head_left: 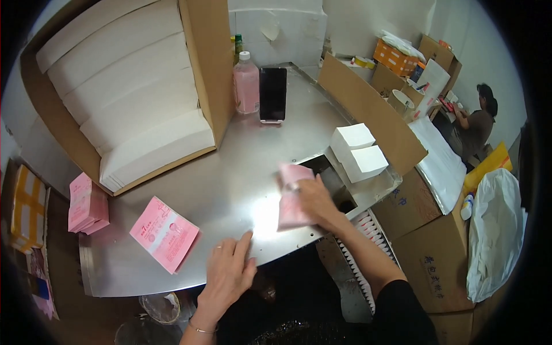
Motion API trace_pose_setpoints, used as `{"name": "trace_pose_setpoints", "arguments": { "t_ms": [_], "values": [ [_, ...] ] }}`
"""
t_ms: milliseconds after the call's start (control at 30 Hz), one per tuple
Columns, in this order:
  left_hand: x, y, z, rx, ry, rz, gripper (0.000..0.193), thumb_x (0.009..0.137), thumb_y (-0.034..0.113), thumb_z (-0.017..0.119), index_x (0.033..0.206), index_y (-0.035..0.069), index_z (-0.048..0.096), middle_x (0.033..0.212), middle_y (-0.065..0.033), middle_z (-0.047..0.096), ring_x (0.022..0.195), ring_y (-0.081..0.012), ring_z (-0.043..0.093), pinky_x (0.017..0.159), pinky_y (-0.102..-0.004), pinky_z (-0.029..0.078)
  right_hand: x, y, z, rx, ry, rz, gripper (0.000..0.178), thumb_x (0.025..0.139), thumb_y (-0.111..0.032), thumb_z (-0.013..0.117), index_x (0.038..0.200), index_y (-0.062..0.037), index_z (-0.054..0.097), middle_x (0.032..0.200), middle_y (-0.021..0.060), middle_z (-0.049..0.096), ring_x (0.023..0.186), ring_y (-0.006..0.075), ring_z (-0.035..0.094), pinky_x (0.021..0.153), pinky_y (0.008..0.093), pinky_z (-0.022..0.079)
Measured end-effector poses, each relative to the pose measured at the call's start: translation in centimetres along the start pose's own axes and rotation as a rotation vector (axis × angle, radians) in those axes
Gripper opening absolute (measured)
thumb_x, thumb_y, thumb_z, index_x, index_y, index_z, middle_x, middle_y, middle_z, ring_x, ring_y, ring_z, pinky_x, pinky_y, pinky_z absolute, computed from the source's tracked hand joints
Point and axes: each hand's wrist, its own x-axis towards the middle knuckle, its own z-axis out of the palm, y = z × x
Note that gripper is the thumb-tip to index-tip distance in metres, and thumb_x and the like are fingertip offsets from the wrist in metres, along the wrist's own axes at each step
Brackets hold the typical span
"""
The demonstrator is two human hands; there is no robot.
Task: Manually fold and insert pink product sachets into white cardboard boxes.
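Left hand, lower centre, hangs loosely open, empty; right hand clasps a pink packet that careless sliding could drop into the hole.

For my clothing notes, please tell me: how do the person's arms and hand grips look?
The left hand grip has no glove, a thin ring and a thin wrist bracelet. The right hand grip has no glove either; above its bare forearm is a black sleeve.
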Motion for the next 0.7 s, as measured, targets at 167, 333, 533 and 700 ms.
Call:
{"name": "trace_pose_setpoints", "arguments": {
  "t_ms": [167, 333, 533, 700],
  "values": [
    [-0.2, -1.6, -0.2, 0.026, 0.208, 0.121, 0.018, 0.065, -0.004, 0.064, 0.078, 0.006, 0.057, 0.111, -0.0156, 0.057, 0.104, -0.0362, 0.054, 0.088, -0.0468, 0.043, -1.2, 1.1, -4.2, -0.41, -0.563, 0.346, 0.019, 0.089, -0.009, 0.057, 0.103, 0.0002, 0.065, 0.09, 0.0159, 0.07, 0.082, 0.0369, 0.068, 0.075, 0.0441, 0.054],
    [-3.5, -8.0, -5.3, 0.322, 0.595, -0.246, 0.024, 0.073, -0.004, 0.059, 0.095, 0.006, 0.059, 0.113, -0.0203, 0.058, 0.113, -0.0385, 0.051, 0.101, -0.0502, 0.038, -1.7, 1.0, -11.0, -0.435, 0.421, 0.081, 0.016, 0.09, -0.012, 0.062, 0.1, -0.0011, 0.067, 0.091, 0.0142, 0.066, 0.09, 0.0333, 0.064, 0.078, 0.046, 0.049],
    [-3.1, -10.3, -4.8, 0.637, 0.278, -0.347, 0.023, 0.084, 0.006, 0.059, 0.106, 0.008, 0.058, 0.103, -0.0145, 0.057, 0.11, -0.0353, 0.051, 0.107, -0.0529, 0.03, -2.6, 6.7, -9.9, -0.609, 0.412, 0.219, 0.015, 0.091, -0.016, 0.063, 0.096, -0.0023, 0.069, 0.089, 0.0131, 0.06, 0.09, 0.031, 0.058, 0.077, 0.0463, 0.043],
    [-2.9, -9.1, -6.3, 0.473, 0.279, -0.234, 0.022, 0.079, 0.005, 0.063, 0.1, 0.007, 0.058, 0.099, -0.0124, 0.057, 0.095, -0.0338, 0.051, 0.091, -0.0495, 0.038, -2.6, 6.8, -10.5, -0.445, 0.44, 0.254, 0.017, 0.087, -0.007, 0.063, 0.101, -0.0027, 0.072, 0.092, 0.015, 0.062, 0.094, 0.0333, 0.059, 0.081, 0.0453, 0.046]
  ]
}}
